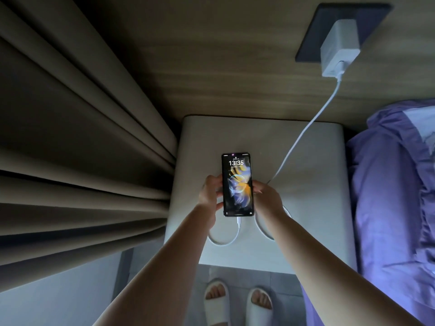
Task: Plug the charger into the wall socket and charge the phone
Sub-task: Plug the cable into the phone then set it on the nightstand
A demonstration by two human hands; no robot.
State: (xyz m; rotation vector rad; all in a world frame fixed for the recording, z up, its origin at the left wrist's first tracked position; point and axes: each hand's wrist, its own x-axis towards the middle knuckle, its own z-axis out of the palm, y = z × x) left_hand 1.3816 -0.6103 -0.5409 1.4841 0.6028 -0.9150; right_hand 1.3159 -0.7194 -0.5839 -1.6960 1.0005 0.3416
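A black phone [237, 184] with its screen lit, reading 13:35, is over the pale bedside table [306, 161]. My left hand [209, 194] grips its left edge and my right hand [266, 198] grips its right edge. A white cable [303, 135] is plugged into the phone's bottom end, loops on the table and runs up to the white charger [339, 50]. The charger sits in the dark wall socket plate [329, 24] on the wooden wall.
Heavy beige curtains [77, 142] hang close to the table's left side. A bed with purple bedding [395, 189] borders the right. Below the table's near edge, my feet in white slippers [237, 302] stand on a tiled floor.
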